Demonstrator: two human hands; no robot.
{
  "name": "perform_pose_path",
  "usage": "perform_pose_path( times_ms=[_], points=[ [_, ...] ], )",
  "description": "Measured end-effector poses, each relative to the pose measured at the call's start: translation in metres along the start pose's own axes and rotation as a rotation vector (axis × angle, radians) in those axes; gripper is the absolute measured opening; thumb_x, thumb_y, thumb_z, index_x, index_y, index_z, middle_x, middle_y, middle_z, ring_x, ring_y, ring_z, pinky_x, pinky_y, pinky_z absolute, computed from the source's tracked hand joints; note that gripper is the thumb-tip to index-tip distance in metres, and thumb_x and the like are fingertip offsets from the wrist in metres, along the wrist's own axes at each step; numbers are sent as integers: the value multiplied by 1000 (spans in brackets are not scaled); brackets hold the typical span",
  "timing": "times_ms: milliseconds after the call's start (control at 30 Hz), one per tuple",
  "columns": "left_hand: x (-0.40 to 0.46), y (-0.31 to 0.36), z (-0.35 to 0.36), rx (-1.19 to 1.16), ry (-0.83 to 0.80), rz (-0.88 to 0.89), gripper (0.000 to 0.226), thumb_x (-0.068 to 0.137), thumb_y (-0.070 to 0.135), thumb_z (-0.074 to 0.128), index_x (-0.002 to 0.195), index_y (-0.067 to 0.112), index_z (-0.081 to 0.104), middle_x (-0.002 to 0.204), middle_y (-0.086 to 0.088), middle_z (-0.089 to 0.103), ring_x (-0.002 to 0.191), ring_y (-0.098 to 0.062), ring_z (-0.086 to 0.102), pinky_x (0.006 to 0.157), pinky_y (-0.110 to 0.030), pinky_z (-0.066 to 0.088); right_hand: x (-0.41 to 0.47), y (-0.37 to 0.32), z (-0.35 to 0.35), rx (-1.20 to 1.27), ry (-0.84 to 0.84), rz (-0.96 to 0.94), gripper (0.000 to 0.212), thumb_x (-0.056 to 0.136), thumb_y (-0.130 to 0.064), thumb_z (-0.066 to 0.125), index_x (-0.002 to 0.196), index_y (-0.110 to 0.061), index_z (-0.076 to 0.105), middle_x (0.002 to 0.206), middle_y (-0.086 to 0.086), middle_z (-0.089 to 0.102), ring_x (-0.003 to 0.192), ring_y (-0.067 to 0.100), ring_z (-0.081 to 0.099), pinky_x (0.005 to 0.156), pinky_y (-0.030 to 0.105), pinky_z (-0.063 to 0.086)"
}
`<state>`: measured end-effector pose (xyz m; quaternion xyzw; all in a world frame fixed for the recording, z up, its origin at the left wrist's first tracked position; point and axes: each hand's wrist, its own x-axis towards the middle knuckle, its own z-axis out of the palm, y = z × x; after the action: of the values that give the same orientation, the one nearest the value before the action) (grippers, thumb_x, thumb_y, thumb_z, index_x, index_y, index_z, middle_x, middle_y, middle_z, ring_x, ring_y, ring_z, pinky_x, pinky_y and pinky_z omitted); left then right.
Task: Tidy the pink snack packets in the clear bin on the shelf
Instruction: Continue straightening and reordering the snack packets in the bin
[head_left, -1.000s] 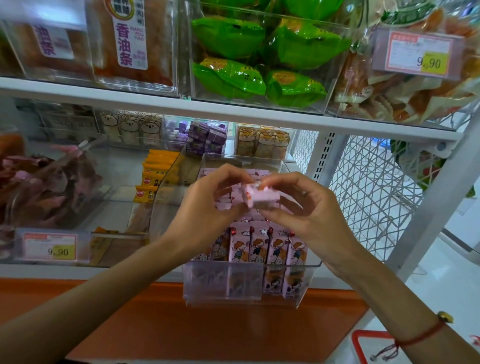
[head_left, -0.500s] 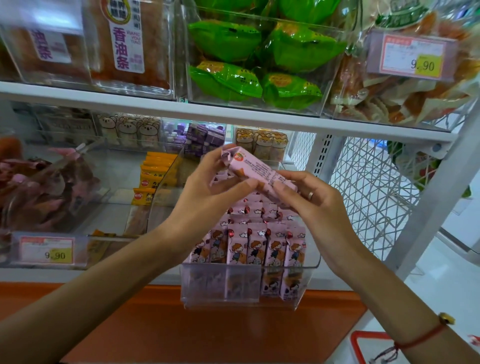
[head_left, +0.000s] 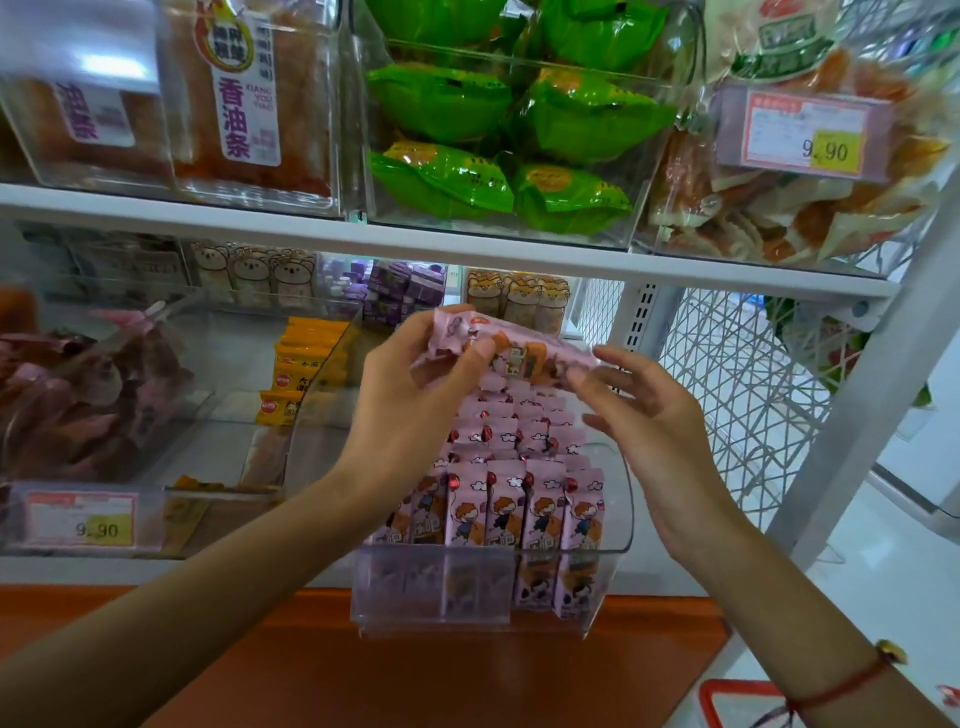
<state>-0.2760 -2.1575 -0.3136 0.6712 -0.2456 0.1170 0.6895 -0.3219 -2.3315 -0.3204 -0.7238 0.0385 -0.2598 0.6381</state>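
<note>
We pinch one packet (head_left: 511, 349) in the left hand (head_left: 415, 410) above the bin (head_left: 621, 525), face up for alignment; right hand (head_left: 649, 415) loose beside it.

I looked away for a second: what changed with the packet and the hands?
The held pink packet was turned from end-on to lying flat and lifted. The left hand keeps its grip; the right hand opened, fingertips barely touching. The clear bin and its standing rows stayed put.

Bright, even light, soft shadows. Glare whitens the clear bin (head_left: 78, 57) at top left. Motion blur throughout; wide-angle edges bend.
</note>
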Motion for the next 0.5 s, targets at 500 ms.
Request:
perform_pose_path(
  times_ms=[500],
  points=[
    [96,-51,32,659,-284,82,33,86,30,68,117,20,61,111,1,67,98,-15,61,85,-31,52,-3,32,-29,-509,-138,-58,28,92,-25,57,117,-37,51,101,-28,56,85,-11,59,60,6,47]
  ],
)
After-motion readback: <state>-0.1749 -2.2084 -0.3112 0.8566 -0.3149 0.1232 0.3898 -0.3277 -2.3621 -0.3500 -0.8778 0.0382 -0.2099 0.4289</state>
